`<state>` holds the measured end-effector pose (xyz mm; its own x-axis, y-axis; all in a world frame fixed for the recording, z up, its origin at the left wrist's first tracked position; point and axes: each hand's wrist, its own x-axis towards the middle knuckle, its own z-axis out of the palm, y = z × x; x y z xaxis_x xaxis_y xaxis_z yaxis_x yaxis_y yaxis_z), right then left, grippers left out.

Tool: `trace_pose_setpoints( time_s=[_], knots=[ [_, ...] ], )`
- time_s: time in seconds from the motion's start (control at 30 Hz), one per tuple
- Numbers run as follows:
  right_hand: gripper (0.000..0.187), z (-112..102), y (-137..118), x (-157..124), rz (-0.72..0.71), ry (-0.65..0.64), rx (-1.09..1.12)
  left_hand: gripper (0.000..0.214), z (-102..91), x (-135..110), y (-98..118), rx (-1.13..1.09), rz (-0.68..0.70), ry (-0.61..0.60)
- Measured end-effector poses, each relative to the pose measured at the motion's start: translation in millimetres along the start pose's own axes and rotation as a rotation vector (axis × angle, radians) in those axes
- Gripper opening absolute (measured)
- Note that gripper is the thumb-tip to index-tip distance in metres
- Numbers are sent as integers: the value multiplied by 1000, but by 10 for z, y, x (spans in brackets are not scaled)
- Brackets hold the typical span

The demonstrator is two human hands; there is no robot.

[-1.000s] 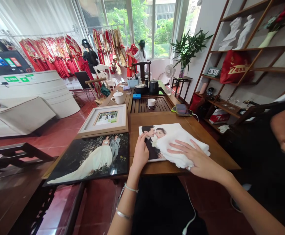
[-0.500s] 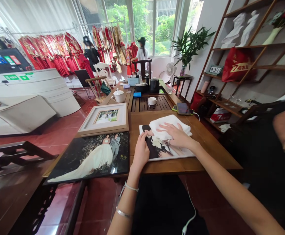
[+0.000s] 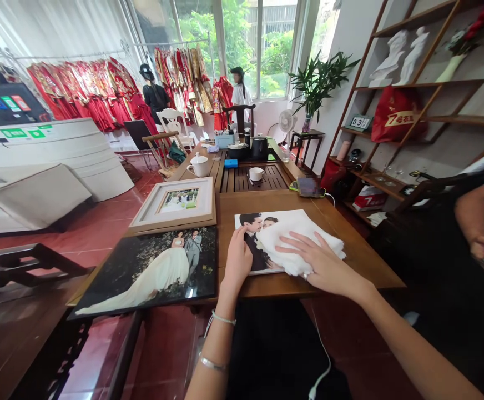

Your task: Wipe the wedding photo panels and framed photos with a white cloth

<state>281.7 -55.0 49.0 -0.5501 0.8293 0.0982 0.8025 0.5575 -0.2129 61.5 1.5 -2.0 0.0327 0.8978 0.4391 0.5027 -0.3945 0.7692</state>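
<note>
The cloth [image 3: 304,244] has been drawn back across the photo [image 3: 248,223], centre frame on the table [image 3: 367,261], under the flat, spread right hand [image 3: 325,266]. The photo's left edge is pinned by the left hand [image 3: 237,261], fingers together.

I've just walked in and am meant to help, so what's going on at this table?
A person has their right hand spread flat on a white cloth lying on a wedding print on the wooden table. Their left hand rests on the print's left edge. To the left lie a large dark wedding photo and a light wooden frame, both untouched. Another person's hand shows at far right.
</note>
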Motion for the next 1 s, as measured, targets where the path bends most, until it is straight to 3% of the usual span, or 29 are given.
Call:
trace_pose_setpoints(
  time_s=[0.17, 0.37, 0.57, 0.73, 1.0],
  knots=[
    [81, 33, 135, 505, 93, 25, -23, 55, -27, 22, 62, 39, 9, 27],
    [77, 50, -73, 791, 4, 0, -9, 43, -33, -17, 86, 16, 102, 136],
    [74, 128, -312, 578, -146, -12, 24, 39, -41, -4, 30, -12, 75, 124],
    [86, 73, -382, 219, -227, -55, 89, 38, -97, -1, 61, -33, -18, 69],
    [92, -12, -155, -235, -53, -23, 112, 32, -88, -18, 70, 67, 27, 20]
  ],
)
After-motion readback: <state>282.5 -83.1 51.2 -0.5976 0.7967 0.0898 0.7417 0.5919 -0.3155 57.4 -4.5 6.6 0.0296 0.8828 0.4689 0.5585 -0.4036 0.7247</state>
